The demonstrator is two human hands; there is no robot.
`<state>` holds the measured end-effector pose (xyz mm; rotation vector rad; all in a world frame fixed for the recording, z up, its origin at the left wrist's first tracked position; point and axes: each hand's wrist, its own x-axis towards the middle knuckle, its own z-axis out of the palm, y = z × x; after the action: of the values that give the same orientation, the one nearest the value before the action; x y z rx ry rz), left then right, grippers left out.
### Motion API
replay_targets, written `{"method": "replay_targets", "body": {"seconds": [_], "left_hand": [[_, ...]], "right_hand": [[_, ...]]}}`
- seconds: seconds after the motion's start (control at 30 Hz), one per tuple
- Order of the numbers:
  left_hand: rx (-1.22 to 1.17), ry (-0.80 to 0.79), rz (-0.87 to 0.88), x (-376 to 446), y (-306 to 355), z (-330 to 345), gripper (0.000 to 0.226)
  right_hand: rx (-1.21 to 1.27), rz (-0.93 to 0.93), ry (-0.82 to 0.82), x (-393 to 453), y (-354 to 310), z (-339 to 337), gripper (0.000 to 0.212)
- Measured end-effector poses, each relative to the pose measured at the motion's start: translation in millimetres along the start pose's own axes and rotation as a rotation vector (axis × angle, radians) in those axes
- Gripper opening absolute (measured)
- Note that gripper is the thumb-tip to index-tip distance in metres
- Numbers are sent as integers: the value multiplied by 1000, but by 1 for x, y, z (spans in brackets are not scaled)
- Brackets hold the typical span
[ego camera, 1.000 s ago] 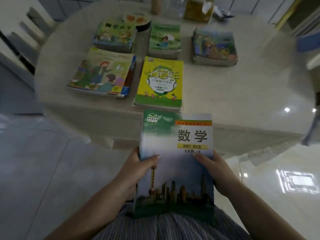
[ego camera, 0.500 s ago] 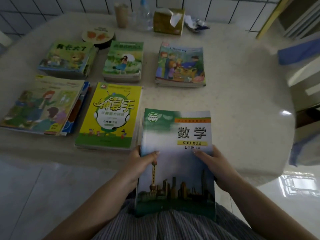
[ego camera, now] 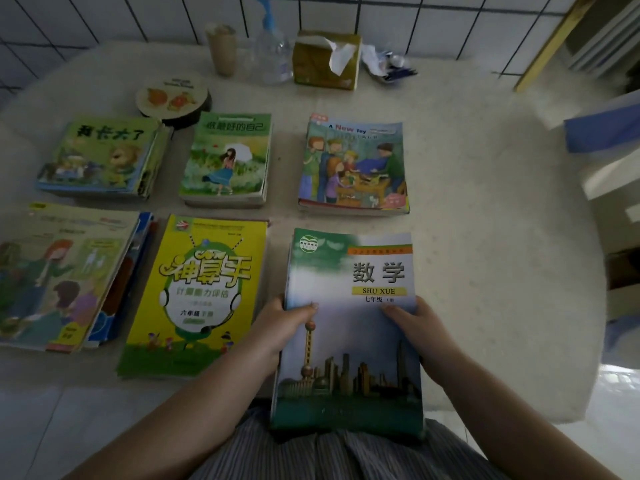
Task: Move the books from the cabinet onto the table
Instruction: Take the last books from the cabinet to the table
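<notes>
A pale round table (ego camera: pixel 485 237) stands against a white tiled wall (ego camera: pixel 415 26) with dark grout. Glossy light floor tiles (ego camera: pixel 52 420) lie below its near edge; the room is dim.

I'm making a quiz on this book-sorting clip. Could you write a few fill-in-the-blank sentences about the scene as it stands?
1. The maths book is held by ____ hands, the left hand and the right hand.
2. The stack directly left of it has a ____ cover.
3. The tissue box stands at the table's ____ edge.
4. The table already bears ____ stacks of books.

Missing words: both; yellow; far; five
</notes>
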<state>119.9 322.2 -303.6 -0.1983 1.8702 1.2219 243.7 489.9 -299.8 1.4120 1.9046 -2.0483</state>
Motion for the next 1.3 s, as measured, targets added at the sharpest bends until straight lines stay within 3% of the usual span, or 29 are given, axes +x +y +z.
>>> {"method": "replay_targets", "body": {"seconds": [0.2, 0.4, 0.5, 0.6, 0.67, 0.77, 0.93, 1.03, 1.17, 1.3], "left_hand": [[101, 11, 24, 26, 23, 5, 31], [162, 16, 34, 34, 24, 7, 32], [194, 91, 61, 29, 20, 9, 40], [241, 138, 80, 30, 13, 9, 62], [208, 109, 72, 24, 20, 7, 50], [154, 82, 63, 20, 23, 4, 42], [129, 104, 124, 10, 17, 1, 69], [50, 153, 211, -7, 8, 4, 75], [-79, 207, 295, -49, -12, 8, 60], [-184, 350, 303, -84, -52, 8, 40]], "right_hand": [[-37, -23, 52, 22, -16, 6, 15], [-129, -26, 80, 35, -14, 4, 24], [-358, -9, 136, 45, -8, 3, 42], [-647, -21, 206, 50, 3, -4, 76], [-679, -27, 209, 56, 12, -9, 89], [-654, -30, 205, 59, 15, -10, 89], [-531, -70, 248, 37, -9, -4, 83], [-592, -250, 254, 18, -19, -7, 81], [-613, -552, 87, -15, -24, 4, 70], [-526, -569, -197, -40, -17, 23, 56]]}}
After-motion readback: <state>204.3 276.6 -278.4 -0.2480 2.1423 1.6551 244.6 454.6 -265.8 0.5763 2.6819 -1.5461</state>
